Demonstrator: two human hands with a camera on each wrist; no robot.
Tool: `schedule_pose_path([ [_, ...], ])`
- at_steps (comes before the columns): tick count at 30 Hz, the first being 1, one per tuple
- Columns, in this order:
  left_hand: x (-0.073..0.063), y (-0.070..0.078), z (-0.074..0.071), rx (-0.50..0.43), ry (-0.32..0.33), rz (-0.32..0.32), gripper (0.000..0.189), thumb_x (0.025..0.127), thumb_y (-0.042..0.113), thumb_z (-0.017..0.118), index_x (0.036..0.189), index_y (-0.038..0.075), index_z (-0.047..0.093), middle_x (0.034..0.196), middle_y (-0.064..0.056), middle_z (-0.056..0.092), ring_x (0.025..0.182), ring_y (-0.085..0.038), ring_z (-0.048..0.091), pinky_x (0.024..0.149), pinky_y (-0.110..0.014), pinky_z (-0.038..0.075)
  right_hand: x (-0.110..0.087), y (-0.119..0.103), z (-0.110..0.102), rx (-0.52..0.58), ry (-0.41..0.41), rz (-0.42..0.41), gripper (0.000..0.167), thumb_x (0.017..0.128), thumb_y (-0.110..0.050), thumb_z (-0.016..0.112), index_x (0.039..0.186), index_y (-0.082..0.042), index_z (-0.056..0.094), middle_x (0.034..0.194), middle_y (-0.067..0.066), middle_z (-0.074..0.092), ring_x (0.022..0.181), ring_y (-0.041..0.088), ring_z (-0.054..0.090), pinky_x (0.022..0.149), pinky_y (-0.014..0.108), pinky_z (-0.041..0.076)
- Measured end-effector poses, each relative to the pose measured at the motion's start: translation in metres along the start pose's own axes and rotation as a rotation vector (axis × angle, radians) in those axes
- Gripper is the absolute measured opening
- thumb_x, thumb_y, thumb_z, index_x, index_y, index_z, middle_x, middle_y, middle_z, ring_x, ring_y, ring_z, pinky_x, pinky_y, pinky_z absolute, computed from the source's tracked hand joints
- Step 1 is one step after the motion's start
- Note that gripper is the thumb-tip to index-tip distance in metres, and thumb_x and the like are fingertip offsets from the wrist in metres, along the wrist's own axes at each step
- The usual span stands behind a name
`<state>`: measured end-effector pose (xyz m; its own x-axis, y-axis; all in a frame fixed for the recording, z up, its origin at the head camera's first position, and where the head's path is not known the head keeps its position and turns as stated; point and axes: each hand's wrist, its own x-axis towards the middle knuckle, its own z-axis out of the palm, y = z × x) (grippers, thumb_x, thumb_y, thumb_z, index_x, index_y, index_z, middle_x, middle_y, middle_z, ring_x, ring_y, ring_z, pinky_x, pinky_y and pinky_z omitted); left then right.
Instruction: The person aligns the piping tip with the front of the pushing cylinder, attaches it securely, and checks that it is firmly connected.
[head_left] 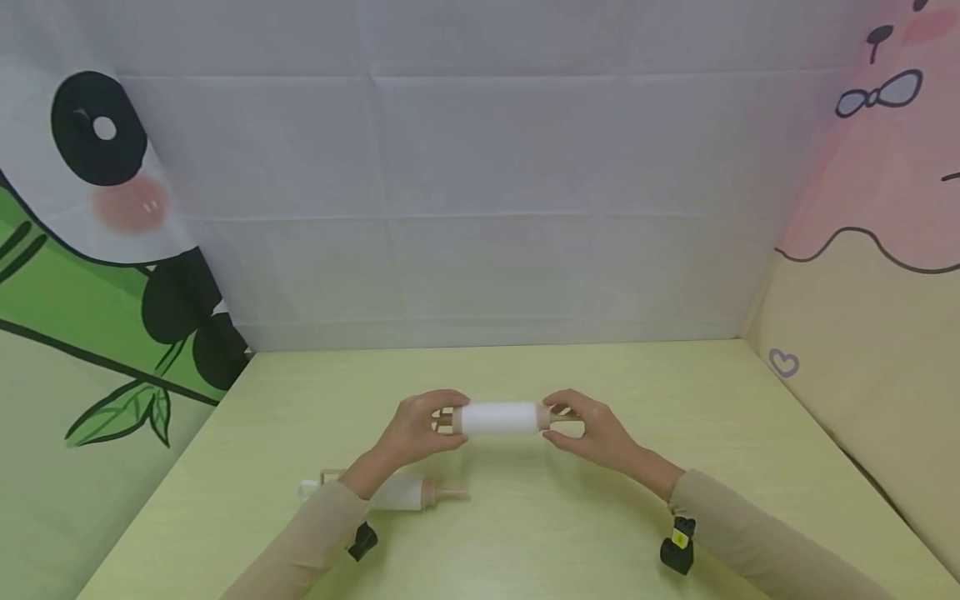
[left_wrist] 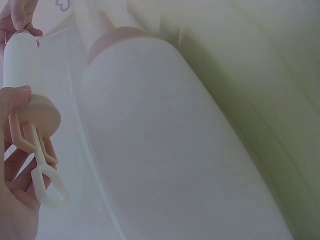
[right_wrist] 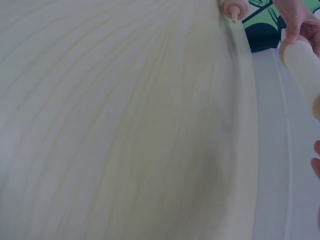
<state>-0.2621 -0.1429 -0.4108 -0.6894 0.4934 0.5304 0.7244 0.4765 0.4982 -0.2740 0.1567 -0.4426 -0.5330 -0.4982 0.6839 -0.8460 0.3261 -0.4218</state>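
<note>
A white syringe-like dispenser (head_left: 498, 418) with beige ends is held level above the table. My left hand (head_left: 427, 427) grips its beige collar at the left end. Beside that collar, in the left wrist view, are beige finger hooks and a white looped plunger handle (left_wrist: 47, 185). My right hand (head_left: 592, 427) pinches the collar at the narrow nozzle end, thumb below and fingers above. A second white dispenser (head_left: 401, 492) lies on the table, its nozzle toward the right, partly hidden by my left forearm. It looms large in the left wrist view.
The pale yellow table (head_left: 525, 542) ends at a grey-white cloth backdrop (head_left: 495, 275). Printed cartoon panels stand at left (head_left: 82, 367) and right (head_left: 862, 333). A black wrist camera (head_left: 678, 546) hangs by the right sleeve and another (head_left: 363, 542) by the left.
</note>
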Motion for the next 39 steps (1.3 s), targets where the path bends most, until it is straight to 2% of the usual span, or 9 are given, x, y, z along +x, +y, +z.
schedule_pose_path([
  [3,0.0,0.0,0.001,-0.007,-0.002,0.001,0.041,0.063,0.003,0.079,0.102,0.003,0.064,0.105,-0.012,0.064,0.089,-0.025,0.064,0.067,-0.015,0.052,0.0,0.0,0.0,0.007,0.006,-0.014,0.045,0.07,-0.003,0.076,0.109,-0.004,0.055,0.101,0.005,0.06,0.086,0.018,0.06,0.066,0.038,0.056],
  [9,0.001,0.001,0.002,-0.016,-0.013,-0.004,0.041,0.064,0.003,0.079,0.103,0.003,0.063,0.106,-0.013,0.063,0.09,-0.025,0.064,0.069,-0.016,0.052,0.003,-0.008,-0.001,0.022,0.028,-0.078,0.04,0.065,0.007,0.075,0.101,0.001,0.056,0.094,0.012,0.06,0.082,0.025,0.06,0.063,0.038,0.056],
  [16,0.001,0.002,0.002,-0.013,-0.015,-0.011,0.041,0.065,0.003,0.079,0.103,0.003,0.063,0.106,-0.013,0.063,0.09,-0.026,0.064,0.068,-0.016,0.052,-0.001,0.001,-0.001,-0.011,0.011,-0.034,0.035,0.071,-0.004,0.075,0.102,-0.005,0.059,0.097,0.004,0.063,0.083,0.016,0.062,0.066,0.034,0.056],
  [23,0.002,0.002,0.003,-0.024,-0.018,-0.016,0.041,0.064,0.002,0.079,0.103,0.003,0.063,0.106,-0.013,0.063,0.089,-0.026,0.064,0.068,-0.016,0.052,0.0,0.003,-0.002,-0.026,-0.006,-0.079,0.033,0.074,-0.007,0.073,0.104,-0.005,0.059,0.097,0.004,0.062,0.085,0.015,0.061,0.067,0.031,0.056],
  [31,0.003,0.004,0.006,0.057,0.024,0.035,0.041,0.062,0.005,0.081,0.1,0.005,0.065,0.103,-0.01,0.065,0.087,-0.023,0.065,0.067,-0.014,0.052,0.0,0.004,-0.005,0.005,-0.01,-0.071,0.028,0.075,-0.005,0.071,0.101,-0.004,0.06,0.094,0.006,0.065,0.081,0.015,0.063,0.063,0.034,0.056],
  [39,0.004,0.005,0.008,0.08,0.04,0.059,0.042,0.062,0.004,0.08,0.101,0.004,0.065,0.103,-0.01,0.065,0.082,-0.02,0.067,0.065,-0.013,0.051,0.002,0.002,-0.008,0.059,-0.013,-0.039,0.029,0.075,-0.002,0.071,0.101,-0.006,0.06,0.094,0.005,0.065,0.082,0.016,0.063,0.065,0.034,0.056],
])
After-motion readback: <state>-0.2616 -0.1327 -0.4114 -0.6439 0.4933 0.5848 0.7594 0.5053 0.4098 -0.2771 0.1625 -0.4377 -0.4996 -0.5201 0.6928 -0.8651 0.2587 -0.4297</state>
